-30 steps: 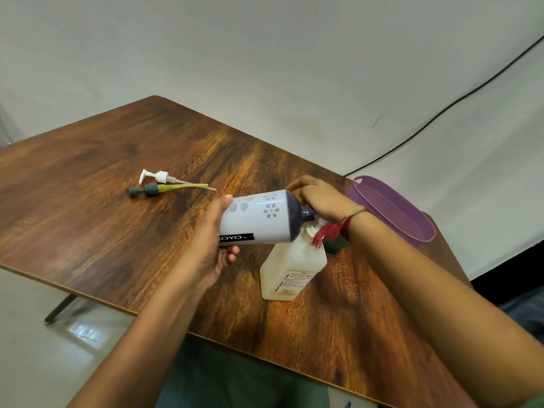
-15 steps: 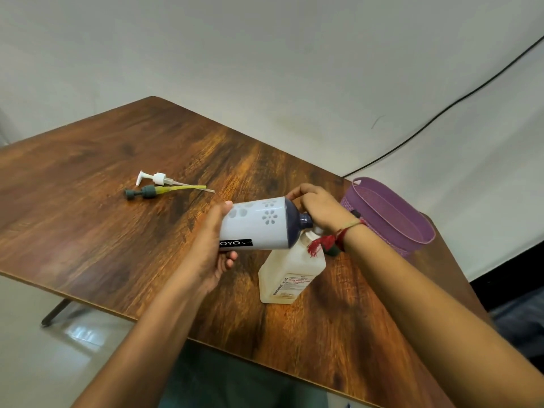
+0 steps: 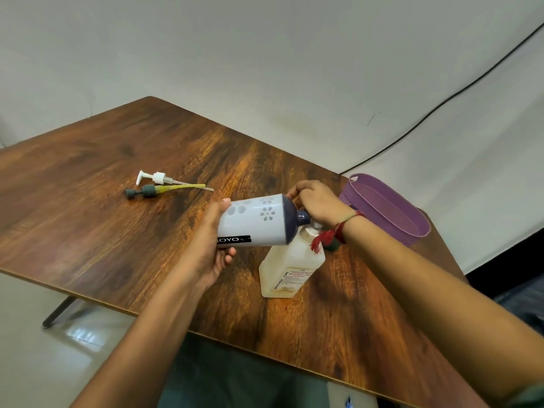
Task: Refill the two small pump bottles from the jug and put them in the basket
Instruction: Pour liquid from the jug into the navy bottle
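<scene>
A pale bottle (image 3: 290, 266) with a printed label stands upright on the wooden table (image 3: 117, 231). Just above its neck, the left hand (image 3: 210, 245) holds a white jug (image 3: 253, 223) tipped on its side, dark blue shoulder and mouth toward the bottle's opening. The right hand (image 3: 319, 206), a red thread (image 3: 341, 228) on its wrist, curls over that meeting point; what it grips is hidden. Right of the bottle sits a purple basket (image 3: 368, 201). Well to the bottle's left lie a white pump (image 3: 157, 178) and a green pump (image 3: 147, 191), side by side.
</scene>
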